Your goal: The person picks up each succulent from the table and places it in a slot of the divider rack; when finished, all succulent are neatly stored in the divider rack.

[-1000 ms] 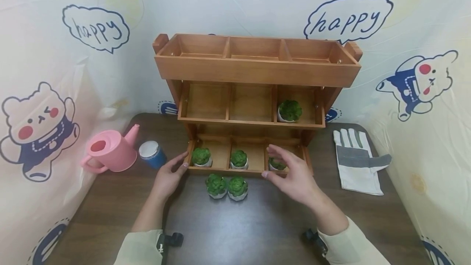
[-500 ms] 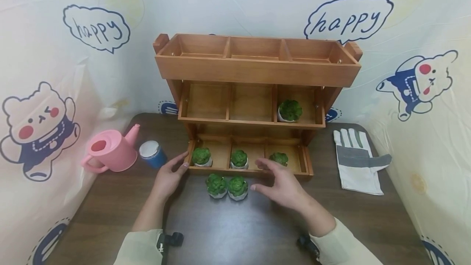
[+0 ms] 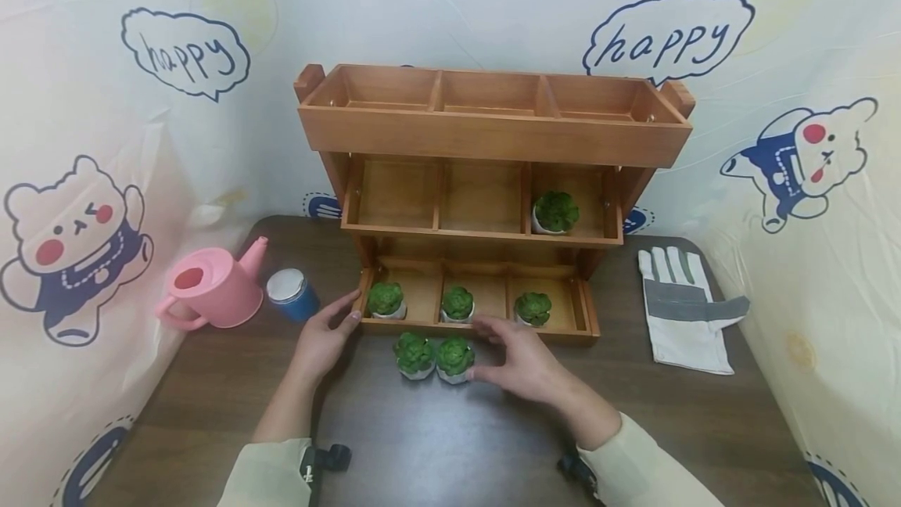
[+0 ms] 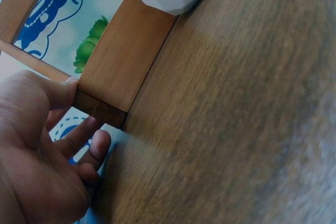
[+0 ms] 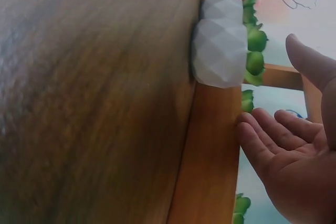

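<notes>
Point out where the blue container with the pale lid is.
In the head view, the blue container stands on the table at the left, between the pink watering can and the left hand, left of the wooden shelf.

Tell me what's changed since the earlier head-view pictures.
The right hand moved left and slightly back toward the camera, uncovering the bottom-right plant and reaching the right tabletop plant. Nothing was visibly grasped or released. The left hand stayed at the shelf's left end; everything else looks unmoved.
</notes>
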`<state>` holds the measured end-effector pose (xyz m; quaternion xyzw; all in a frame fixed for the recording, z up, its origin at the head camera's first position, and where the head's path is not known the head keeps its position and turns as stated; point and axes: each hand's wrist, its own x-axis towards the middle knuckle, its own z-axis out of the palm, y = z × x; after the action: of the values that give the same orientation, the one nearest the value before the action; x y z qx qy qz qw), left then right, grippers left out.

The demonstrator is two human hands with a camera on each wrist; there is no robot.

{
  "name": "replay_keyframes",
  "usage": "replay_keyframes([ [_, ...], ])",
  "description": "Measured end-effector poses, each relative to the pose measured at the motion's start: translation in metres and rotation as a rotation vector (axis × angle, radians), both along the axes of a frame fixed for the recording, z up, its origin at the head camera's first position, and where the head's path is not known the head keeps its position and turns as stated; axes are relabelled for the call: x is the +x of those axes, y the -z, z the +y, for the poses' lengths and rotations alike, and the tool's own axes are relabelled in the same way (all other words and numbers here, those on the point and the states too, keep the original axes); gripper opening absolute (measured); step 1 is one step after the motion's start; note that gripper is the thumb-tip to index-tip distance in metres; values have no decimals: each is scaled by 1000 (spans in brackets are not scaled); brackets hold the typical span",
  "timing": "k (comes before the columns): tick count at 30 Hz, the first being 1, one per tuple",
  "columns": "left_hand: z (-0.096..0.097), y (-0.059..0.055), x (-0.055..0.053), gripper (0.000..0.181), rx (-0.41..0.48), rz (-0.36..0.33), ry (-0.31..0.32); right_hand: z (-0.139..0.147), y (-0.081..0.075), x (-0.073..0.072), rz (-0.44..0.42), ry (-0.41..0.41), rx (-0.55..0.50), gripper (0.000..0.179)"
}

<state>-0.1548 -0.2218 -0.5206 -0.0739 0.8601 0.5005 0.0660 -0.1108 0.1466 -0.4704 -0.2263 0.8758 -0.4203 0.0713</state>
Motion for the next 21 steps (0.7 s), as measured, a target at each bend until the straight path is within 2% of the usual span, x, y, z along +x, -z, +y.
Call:
replay_keyframes([
  [10, 0, 0, 1, 51, -1, 5, -7, -8, 7, -3, -12, -34, 74, 80],
  [21, 2, -3, 1, 51, -7, -1, -7, -20, 18, -6, -20, -87, 165, 89],
])
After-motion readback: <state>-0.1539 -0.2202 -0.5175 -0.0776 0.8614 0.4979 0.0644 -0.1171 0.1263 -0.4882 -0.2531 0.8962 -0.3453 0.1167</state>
